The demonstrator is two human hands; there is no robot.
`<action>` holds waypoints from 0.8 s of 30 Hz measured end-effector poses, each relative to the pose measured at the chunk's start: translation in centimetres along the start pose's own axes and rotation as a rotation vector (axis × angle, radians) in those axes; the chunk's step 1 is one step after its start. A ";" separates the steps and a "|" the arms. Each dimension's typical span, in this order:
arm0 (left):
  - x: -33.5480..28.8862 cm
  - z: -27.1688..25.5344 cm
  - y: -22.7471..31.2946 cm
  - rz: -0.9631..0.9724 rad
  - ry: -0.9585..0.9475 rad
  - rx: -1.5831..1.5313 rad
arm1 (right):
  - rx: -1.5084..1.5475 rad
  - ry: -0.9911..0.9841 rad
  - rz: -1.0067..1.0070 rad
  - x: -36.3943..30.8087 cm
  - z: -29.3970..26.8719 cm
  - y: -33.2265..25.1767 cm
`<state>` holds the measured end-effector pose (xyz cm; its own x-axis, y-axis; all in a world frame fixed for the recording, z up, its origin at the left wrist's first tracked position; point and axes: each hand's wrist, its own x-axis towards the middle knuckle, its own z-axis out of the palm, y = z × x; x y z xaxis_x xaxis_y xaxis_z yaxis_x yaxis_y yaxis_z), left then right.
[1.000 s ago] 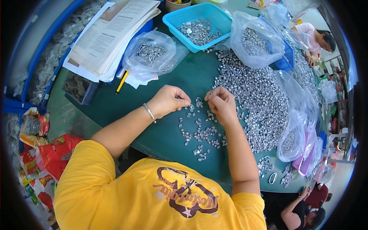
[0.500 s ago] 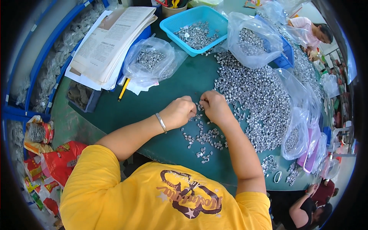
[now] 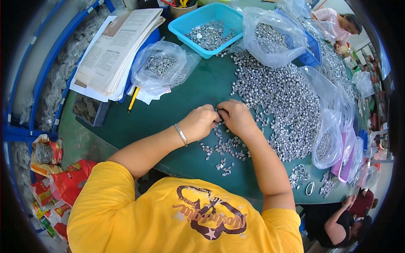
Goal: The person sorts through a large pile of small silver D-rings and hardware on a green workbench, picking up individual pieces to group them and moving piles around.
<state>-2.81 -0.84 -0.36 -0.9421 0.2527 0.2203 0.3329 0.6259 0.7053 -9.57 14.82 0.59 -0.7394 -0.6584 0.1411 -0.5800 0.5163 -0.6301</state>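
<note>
Hands together over the green table (image 3: 168, 114): the left hand (image 3: 199, 123) and right hand (image 3: 236, 117) meet fingertip to fingertip, fingers curled in and pinching a small metal piece (image 3: 218, 113) between them; its shape is too small to make out. Just below the fingers lies a loose scatter (image 3: 223, 149) of the same silver pieces. To the right of the fingers spreads the big heap (image 3: 282, 101), running under clear bags (image 3: 327, 139) at the table's right edge. Up and left of the fingers, a clear bag (image 3: 162, 69) holds a small load of metal bits, with a yellow pencil (image 3: 133, 99) beside it and a stack of printed papers (image 3: 118, 46) further left, print blurred. Straight above, a blue tray (image 3: 179, 26) holds more pieces; next to it a fuller bag (image 3: 274, 36). Red and yellow wrappers (image 3: 55, 185) lie crumpled far down-left, off the table. Another person (image 3: 337, 21) shows at the top right, mostly cut off.
</note>
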 end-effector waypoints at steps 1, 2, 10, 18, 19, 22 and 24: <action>-0.1 0.2 0.0 0.011 -0.011 0.041 | 0.013 0.012 -0.007 -0.1 -0.1 0.0; -0.2 0.3 0.0 0.018 -0.008 0.050 | 0.026 0.025 -0.014 -0.3 -0.2 0.1; -0.7 -1.8 1.1 -0.262 -0.130 -0.194 | 0.335 0.089 0.158 -2.3 -1.4 0.5; -1.3 -1.7 0.7 -0.254 0.064 -0.173 | -0.049 0.013 0.037 -0.7 0.2 -1.0; -1.4 -1.8 0.7 -0.256 0.073 -0.164 | -0.083 -0.011 0.057 -0.6 0.1 -1.1; -1.3 -1.8 0.7 -0.209 0.086 -0.137 | 0.239 0.034 0.121 -1.1 -0.4 -0.6; -1.0 -1.4 0.6 -0.160 0.051 -0.100 | 0.603 0.058 0.216 -1.9 -1.6 -0.2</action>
<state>-1.70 -1.81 0.77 -0.9844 0.1165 0.1320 0.1753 0.5784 0.7967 -8.60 16.83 1.65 -0.8449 -0.5349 -0.0066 -0.1344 0.2242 -0.9652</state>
